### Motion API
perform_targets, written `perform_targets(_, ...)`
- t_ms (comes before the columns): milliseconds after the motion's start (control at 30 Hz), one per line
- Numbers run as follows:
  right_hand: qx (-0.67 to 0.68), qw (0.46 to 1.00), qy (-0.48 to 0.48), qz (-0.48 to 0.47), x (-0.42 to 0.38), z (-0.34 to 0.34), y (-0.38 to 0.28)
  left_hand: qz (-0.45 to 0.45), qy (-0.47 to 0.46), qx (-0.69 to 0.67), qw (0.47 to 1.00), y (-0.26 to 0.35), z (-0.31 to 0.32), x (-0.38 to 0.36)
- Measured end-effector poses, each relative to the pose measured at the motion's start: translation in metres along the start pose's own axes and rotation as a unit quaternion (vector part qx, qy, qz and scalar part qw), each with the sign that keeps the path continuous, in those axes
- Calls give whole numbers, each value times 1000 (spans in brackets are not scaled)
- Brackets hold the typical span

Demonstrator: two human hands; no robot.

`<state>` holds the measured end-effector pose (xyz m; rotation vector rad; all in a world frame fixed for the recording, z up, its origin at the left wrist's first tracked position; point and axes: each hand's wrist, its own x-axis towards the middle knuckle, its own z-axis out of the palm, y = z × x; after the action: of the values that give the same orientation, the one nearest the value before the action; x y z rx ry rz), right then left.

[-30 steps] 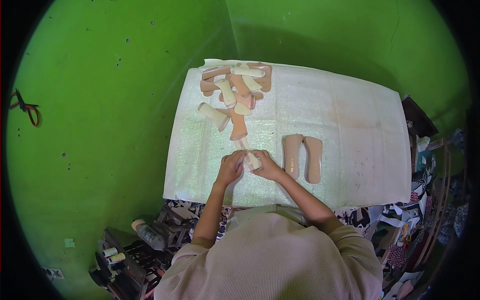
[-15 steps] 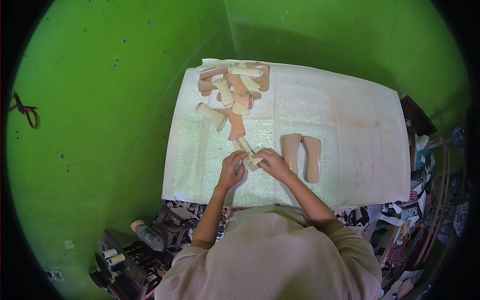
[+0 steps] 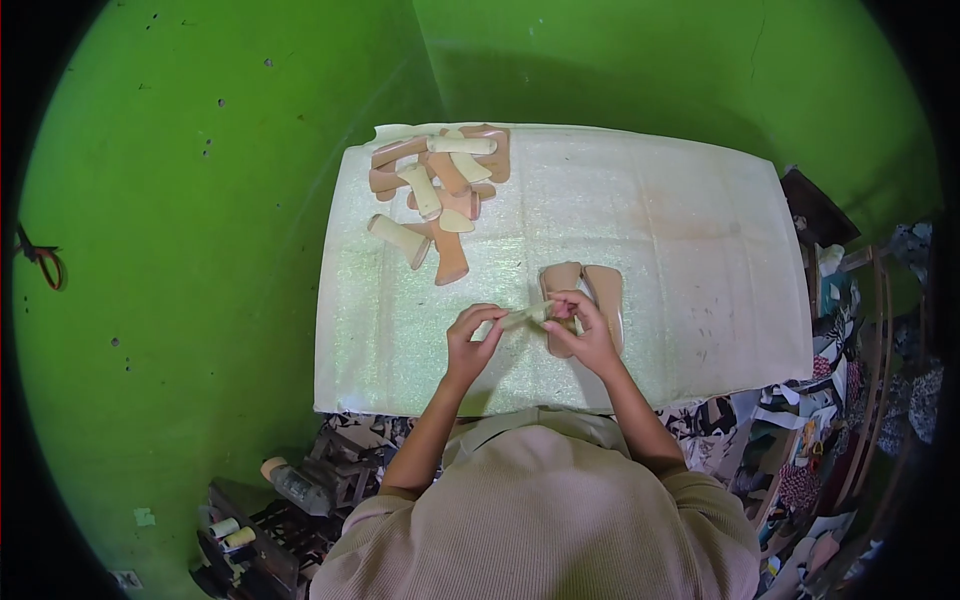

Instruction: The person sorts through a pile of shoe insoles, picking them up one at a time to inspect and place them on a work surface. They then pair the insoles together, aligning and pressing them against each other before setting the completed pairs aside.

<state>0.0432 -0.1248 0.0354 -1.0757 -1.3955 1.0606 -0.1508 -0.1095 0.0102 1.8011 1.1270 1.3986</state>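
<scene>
In the head view, a pale, curved shoe insole piece [image 3: 523,316] is held up over the near part of the table, seen almost edge-on. My left hand [image 3: 473,342] is closed on its left end, thumb and fingers pinching it. Its right end sits between the thumb and fingers of my right hand [image 3: 586,332]. Under and beyond my right hand lie two tan insoles side by side, a left one [image 3: 562,273] partly covered by the hand and a right one [image 3: 606,290].
A loose pile of tan and cream insoles [image 3: 451,272] covers the table's far left. White sheeting covers the table [image 3: 700,260]. Green walls [image 3: 230,200] meet behind it. Left of me stand a bottle [image 3: 297,484] and thread spools [image 3: 240,538]; fabric scraps [image 3: 790,490] crowd the right.
Both hands have lifted the pale insole piece from near the pile and moved it rightward, turning it nearly edge-on. My right hand now overlaps the left tan insole. The view has shifted slightly.
</scene>
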Motion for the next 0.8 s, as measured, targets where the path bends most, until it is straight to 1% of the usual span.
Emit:
perform_targets(33,17,1000,25,4,-3,-4,2,-32,-6,-33,999,-1,4,-1)
perform_targets(100,-34,999,7,13,-8,-18,2,-97,-21,-100,990,2,12,-2)
perform_targets(133,-60,998,-3,18,-11,-23,0,-138,-27,-143,980,7,17,0)
perform_targets(200,-65,998,4,27,-15,-31,-3,-217,-38,-225,949,18,25,5)
perform_targets(333,-70,996,30,47,-23,-35,-7,-250,-80,-274,925,10,38,4)
perform_targets(433,-92,992,54,59,-30,-37,3,-265,-98,-293,914,11,45,2)
perform_targets(533,-163,983,65,56,-31,-39,11,-278,-111,-301,905,10,52,-2)
perform_targets(600,-216,969,93,77,-32,-37,12,-284,-113,-312,900,9,55,-5)
perform_targets(667,-273,950,124,89,-31,-36,12,-234,-122,-177,948,7,54,-2)
perform_targets(700,-303,938,141,91,-30,-36,13,-206,-127,-108,964,7,54,0)
perform_targets(733,-333,925,159,94,-27,-36,15,-152,-140,-61,977,3,51,2)
perform_targets(767,-320,927,153,125,-25,-38,19,-98,-152,-13,984,-4,47,4)
perform_targets(800,-315,927,152,138,-21,-39,23,-42,-162,35,985,-10,43,5)
